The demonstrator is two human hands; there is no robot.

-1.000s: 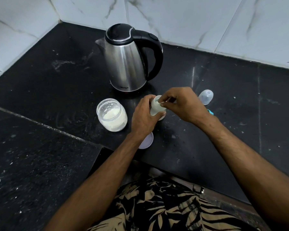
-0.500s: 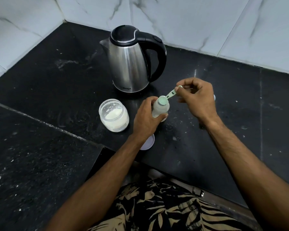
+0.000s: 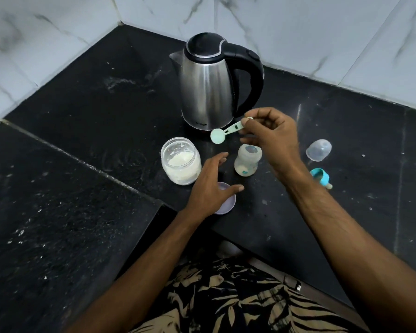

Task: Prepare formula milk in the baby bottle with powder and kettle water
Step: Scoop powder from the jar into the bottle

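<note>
A small clear baby bottle (image 3: 247, 162) stands open on the black counter with a little powder at its bottom. My right hand (image 3: 271, 140) pinches the handle of a pale green scoop (image 3: 223, 132), whose bowl hangs between the bottle and the kettle. My left hand (image 3: 210, 186) hovers open just left of the bottle, not touching it. A glass jar of white powder (image 3: 180, 162) stands open to the left. The steel kettle (image 3: 208, 85) with a black handle stands behind.
The jar's lilac lid (image 3: 226, 204) lies under my left hand near the counter's front edge. A clear bottle cap (image 3: 318, 150) and a teal collar with teat (image 3: 320, 177) lie to the right. Marble tile walls close the corner behind.
My left hand has let go of the bottle and drawn back, open. My right hand has lifted the scoop off the bottle mouth and moved it left, toward the jar.
</note>
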